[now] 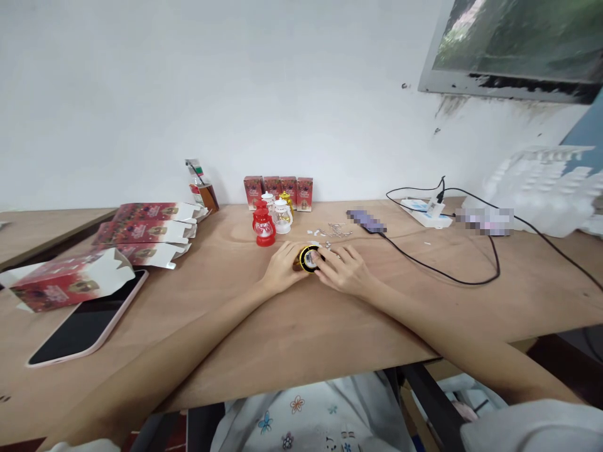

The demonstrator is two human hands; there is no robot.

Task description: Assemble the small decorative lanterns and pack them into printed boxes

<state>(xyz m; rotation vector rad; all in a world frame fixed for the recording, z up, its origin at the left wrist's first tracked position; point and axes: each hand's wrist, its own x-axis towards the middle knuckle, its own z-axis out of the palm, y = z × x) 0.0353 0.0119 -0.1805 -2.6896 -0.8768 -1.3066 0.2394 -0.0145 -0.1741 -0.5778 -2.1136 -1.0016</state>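
Note:
My left hand (282, 269) is closed around the side of a small gold lantern (302, 258), tipped so that its round black base with a gold rim faces me. The fingers of my right hand (346, 271) press on the base from the right, their tips over its pale centre. Whether a small part is pinched there I cannot make out. Just beyond my hands lie several small silvery pieces (340, 230) and small white bits (313, 233). A red lantern (264, 225), white lanterns (282, 217) and another gold lantern (286, 199) stand upright behind.
Red printed boxes (304, 193) stand against the wall. At left, unfolded cartons (141, 232) and an opened box (70, 282) lie by a large phone (89, 323). On the right are a cabled phone (366, 221), a power strip (426, 214) and stacked white trays (541, 188).

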